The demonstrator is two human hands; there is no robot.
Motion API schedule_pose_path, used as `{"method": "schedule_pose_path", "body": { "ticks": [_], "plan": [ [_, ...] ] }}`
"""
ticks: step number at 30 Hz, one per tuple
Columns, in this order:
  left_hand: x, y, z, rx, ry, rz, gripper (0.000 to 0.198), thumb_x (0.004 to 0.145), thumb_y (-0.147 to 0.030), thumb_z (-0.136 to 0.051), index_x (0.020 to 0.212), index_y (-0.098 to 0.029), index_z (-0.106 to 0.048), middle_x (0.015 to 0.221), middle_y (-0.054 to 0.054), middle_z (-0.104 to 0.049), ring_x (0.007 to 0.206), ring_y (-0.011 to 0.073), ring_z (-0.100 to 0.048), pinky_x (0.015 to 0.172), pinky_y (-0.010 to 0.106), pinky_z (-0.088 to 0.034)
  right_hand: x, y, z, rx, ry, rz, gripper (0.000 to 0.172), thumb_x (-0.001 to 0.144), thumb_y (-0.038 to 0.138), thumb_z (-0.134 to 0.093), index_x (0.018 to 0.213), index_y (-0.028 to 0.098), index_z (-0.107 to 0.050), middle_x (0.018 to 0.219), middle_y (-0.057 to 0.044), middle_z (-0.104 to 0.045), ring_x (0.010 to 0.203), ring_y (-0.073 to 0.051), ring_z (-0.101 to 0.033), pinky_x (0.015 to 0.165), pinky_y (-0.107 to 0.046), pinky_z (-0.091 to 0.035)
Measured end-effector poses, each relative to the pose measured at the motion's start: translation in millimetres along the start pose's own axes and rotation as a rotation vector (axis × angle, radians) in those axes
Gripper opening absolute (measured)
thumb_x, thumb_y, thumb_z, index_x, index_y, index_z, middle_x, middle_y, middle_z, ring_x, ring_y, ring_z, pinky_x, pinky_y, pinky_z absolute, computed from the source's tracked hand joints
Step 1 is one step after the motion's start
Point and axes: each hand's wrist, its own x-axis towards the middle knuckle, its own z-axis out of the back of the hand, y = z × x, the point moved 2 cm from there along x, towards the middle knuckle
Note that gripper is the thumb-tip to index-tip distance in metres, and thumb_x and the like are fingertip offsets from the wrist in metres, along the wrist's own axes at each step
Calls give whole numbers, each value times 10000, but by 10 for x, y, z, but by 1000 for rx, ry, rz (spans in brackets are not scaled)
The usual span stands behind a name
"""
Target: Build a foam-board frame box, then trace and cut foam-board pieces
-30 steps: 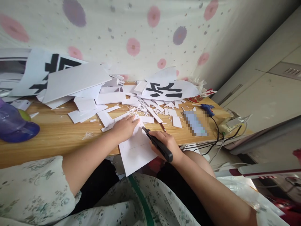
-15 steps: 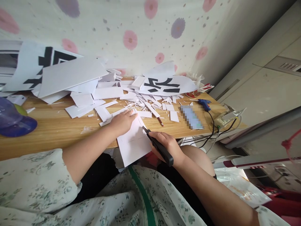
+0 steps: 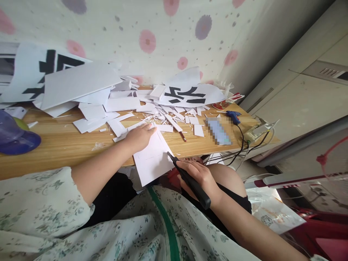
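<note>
A white board [image 3: 152, 163] lies at the table's front edge, its near part jutting out over my lap. My left hand [image 3: 141, 137] presses on its far left part, palm down, with the fingers close together. In my right hand [image 3: 197, 175] is a black cutter [image 3: 191, 181], gripped with the fingers wrapped round its handle. The cutter's tip is by the right edge of the board; whether it touches is not clear. Thin lines show on the board.
White offcuts [image 3: 116, 127] and scraps cover the middle of the wooden table [image 3: 59, 139]. Farther right are a pencil [image 3: 182, 136], a blurred phone [image 3: 219, 132], a blue glue gun [image 3: 233, 117] and cables. A blue-purple plastic item [image 3: 19, 139] stands left. Printed sheets [image 3: 187, 95] lie behind.
My right hand and the cutter have moved down and to the right, toward me along the board's right edge. My left hand still presses on the board. The whole view has shifted slightly.
</note>
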Motion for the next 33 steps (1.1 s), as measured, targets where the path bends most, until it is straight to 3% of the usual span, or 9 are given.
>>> {"method": "schedule_pose_path", "body": {
  "ticks": [10,22,28,33],
  "plan": [
    [-42,-36,45,12,0,12,603,898,-93,-301,1477,-251,-365,1576,31,-327,1447,215,-303,1124,355,-343,-250,132,112,13,-33,1,416,800,108,-553,1209,184,-546,1029,-146,-725,966,-234,-712,805,-366,-609],
    [-19,-21,11,6,-4,21,615,888,-69,-291,1478,-226,-368,1576,47,-313,1455,224,-276,1156,371,-309,-584,113,60,114,-81,-47,532,810,74,-594,1323,193,-521,1150,-170,-683,1039,-241,-679,831,-372,-598],
    [-28,-7,-8,-56,-69,6,594,874,-73,-312,1440,-203,-435,1549,51,-365,1436,226,-320,1145,372,-335,-649,127,66,121,-84,-58,512,796,85,-609,1297,168,-542,1138,-175,-678,1008,-236,-681,817,-353,-593],
    [-33,49,-72,-165,-218,-15,497,857,-116,-354,1289,-133,-598,1445,85,-519,1364,221,-448,1138,374,-357,-655,154,168,146,-183,-81,423,765,106,-633,1179,187,-604,1037,-131,-698,904,-215,-699,748,-309,-585]
  ]
}}
